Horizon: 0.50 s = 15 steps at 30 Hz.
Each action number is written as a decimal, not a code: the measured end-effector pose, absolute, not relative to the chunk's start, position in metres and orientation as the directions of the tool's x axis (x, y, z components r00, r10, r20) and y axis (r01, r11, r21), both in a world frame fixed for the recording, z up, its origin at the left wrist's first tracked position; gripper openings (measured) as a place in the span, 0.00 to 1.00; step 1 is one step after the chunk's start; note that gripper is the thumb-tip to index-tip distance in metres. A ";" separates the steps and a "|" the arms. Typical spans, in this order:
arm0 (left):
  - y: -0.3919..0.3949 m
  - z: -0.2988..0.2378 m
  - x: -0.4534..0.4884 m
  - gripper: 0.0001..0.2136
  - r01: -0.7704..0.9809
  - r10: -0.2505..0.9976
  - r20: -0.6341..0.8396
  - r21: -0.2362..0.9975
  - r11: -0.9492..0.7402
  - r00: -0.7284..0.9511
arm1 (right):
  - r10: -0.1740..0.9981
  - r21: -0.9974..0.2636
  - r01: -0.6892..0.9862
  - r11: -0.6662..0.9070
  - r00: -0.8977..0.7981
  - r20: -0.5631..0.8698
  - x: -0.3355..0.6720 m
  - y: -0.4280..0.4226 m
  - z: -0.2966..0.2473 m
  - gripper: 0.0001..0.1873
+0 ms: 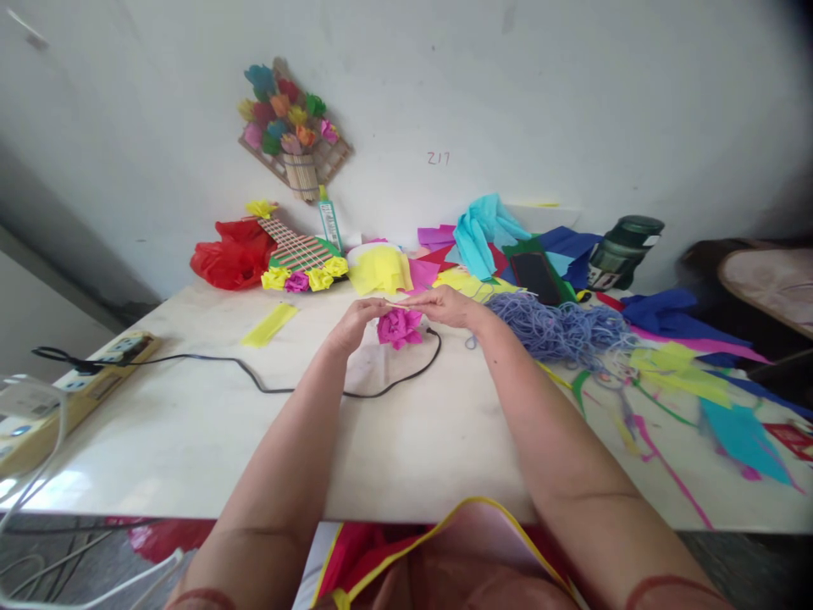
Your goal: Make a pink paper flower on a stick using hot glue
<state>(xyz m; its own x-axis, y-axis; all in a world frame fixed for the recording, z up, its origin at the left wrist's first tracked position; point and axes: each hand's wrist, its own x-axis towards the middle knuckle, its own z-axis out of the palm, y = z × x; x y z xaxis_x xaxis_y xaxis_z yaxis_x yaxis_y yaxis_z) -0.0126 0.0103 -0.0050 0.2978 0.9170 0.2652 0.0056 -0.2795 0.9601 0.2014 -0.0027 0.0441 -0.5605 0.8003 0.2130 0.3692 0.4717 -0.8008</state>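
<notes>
nearest me: red cloth with yellow trim [348, 559] at my lap, then the pale tabletop [419, 474]. power strip [82, 385] at far left; its black cable [254, 377] crosses the work area, passes beneath my left forearm and curls up to end just beside the flower. scraps and a tangle of blue-violet cord [559, 329] crowd my right forearm. both hands are brought together mid-table: left hand [359, 324] and right hand [448, 305], fingers straight and close together, tips meeting at a thin pale piece. magenta paper flower [400, 329] is directly below the fingertips; cannot tell whether either hand pinches it. yellow strip [270, 325] lies to the left. beyond: red plastic bag [225, 258], flower-trimmed stick panel [298, 247], glue bottle [329, 222], dark phone [534, 275], green bottle [626, 250]; paper-flower hanging [300, 174] on the wall.
</notes>
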 end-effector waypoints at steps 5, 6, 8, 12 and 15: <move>0.014 -0.009 -0.012 0.07 -0.037 0.919 0.303 0.952 -0.304 0.254 | 0.792 -0.750 0.413 0.516 -0.562 0.236 0.201 -0.001 0.042 0.14; 0.015 -0.010 -0.013 0.08 -0.050 0.918 0.314 0.949 -0.312 0.243 | 0.789 -0.737 0.425 0.527 -0.566 0.238 0.201 0.000 0.042 0.15; 0.016 -0.012 -0.013 0.08 -0.054 0.915 0.326 0.945 -0.323 0.236 | 0.782 -0.701 0.454 0.549 -0.574 0.241 0.201 0.000 0.041 0.16; 0.015 -0.011 -0.012 0.09 -0.016 0.927 0.301 0.952 -0.305 0.223 | 0.782 -0.596 0.549 0.585 -0.576 0.237 0.202 0.002 0.040 0.19; 0.012 -0.007 -0.009 0.09 0.022 0.934 0.270 0.959 -0.282 0.234 | 0.789 -0.531 0.605 0.593 -0.568 0.234 0.202 0.002 0.039 0.24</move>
